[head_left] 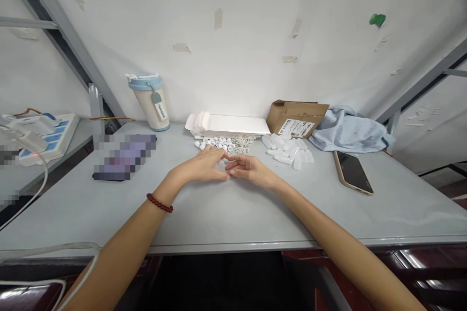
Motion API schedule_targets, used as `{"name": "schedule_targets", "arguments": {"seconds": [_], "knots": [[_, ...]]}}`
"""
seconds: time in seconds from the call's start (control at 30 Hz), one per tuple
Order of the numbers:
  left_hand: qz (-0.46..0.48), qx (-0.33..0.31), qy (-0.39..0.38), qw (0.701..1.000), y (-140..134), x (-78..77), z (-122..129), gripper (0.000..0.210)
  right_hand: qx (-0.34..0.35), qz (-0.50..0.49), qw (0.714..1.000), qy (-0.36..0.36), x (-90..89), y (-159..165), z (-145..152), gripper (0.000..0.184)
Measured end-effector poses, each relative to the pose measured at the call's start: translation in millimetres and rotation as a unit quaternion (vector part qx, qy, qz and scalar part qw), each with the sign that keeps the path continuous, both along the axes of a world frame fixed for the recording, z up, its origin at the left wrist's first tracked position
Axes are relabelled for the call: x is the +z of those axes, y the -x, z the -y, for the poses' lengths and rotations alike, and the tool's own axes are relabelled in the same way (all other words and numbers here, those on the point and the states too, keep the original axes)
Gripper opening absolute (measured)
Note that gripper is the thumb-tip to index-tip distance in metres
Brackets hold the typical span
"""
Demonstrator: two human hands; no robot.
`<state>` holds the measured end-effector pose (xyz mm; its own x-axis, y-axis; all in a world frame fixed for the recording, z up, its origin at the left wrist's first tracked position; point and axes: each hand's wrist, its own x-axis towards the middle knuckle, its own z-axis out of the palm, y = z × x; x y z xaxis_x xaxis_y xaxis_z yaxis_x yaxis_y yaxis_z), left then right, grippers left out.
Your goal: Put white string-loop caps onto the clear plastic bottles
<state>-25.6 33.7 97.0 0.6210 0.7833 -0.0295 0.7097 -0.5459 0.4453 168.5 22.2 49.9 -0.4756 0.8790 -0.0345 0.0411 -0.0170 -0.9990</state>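
Note:
Over the middle of the table, my left hand (207,164) and my right hand (251,170) meet at the fingertips. A small translucent whitish piece (221,165) shows between my left thumb and fingers, partly hidden by them. My right thumb and fingers are curled together towards it; what they pinch, if anything, is too small to make out. Just behind my hands lie several small white caps (221,143) and a heap of thin pale sticks or tubes (243,143). Right of these is a pile of small translucent plastic bottles (288,148).
Behind the caps lies a stack of flat white boxes (233,125). An open cardboard box (297,119), light-blue cloth (350,129) and phone (353,172) are on the right. A tumbler (150,102), a purple item (126,158) and a power strip (51,138) are left.

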Motion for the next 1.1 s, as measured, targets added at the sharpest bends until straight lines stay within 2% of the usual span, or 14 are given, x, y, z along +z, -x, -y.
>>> {"name": "schedule_targets", "arguments": {"seconds": [0.1, 0.2, 0.27, 0.3, 0.33, 0.37, 0.4, 0.47, 0.67, 0.8, 0.93, 1.1], "knots": [[0.024, 0.001, 0.001, 1.000, -1, -3.3, -1, 0.043, 0.002, -0.008, 1.000, -0.003, 0.3, 0, 0, 0.038], [0.051, 0.012, -0.013, 0.999, -5, -8.8, -3, 0.030, 0.011, -0.001, 1.000, -0.013, 3.7, -4, -2, 0.035], [0.071, 0.022, -0.038, 0.997, -8, -12.7, -4, 0.030, 0.008, 0.045, 0.998, -0.048, 7.7, -10, -5, 0.031], [0.078, 0.025, -0.054, 0.995, -10, -14.4, -4, 0.031, -0.007, 0.099, 0.991, -0.088, 9.9, -14, -7, 0.028], [0.081, 0.026, -0.071, 0.994, -12, -15.9, -4, 0.032, -0.032, 0.171, 0.975, -0.138, 12.2, -19, -10, 0.027], [0.082, 0.026, -0.089, 0.992, -13, -17.1, -4, 0.033, -0.067, 0.254, 0.945, -0.193, 14.3, -23, -13, 0.028], [0.081, 0.025, -0.108, 0.991, -15, -17.9, -4, 0.033, -0.105, 0.338, 0.904, -0.239, 16.4, -28, -16, 0.029], [0.077, 0.016, -0.141, 0.987, -18, -18.9, -4, 0.034, -0.160, 0.439, 0.839, -0.281, 19.9, -37, -21, 0.033], [0.037, -0.018, -0.201, 0.979, -34, -20.5, 0, 0.031, -0.202, 0.559, 0.758, -0.269, 28.9, -57, -25, 0.040], [-0.014, -0.025, -0.248, 0.968, -47, -20.8, 0, 0.028, -0.205, 0.618, 0.721, -0.239, 34.2, -68, -23, 0.041], [-0.068, -0.015, -0.267, 0.961, -56, -19.4, -2, 0.029, -0.195, 0.642, 0.709, -0.217, 38.3, -76, -22, 0.036], [-0.123, -0.051, -0.287, 0.949, -70, -17.2, -8, 0.033, -0.186, 0.647, 0.712, -0.200, 42.9, -80, -22, 0.030]]}}
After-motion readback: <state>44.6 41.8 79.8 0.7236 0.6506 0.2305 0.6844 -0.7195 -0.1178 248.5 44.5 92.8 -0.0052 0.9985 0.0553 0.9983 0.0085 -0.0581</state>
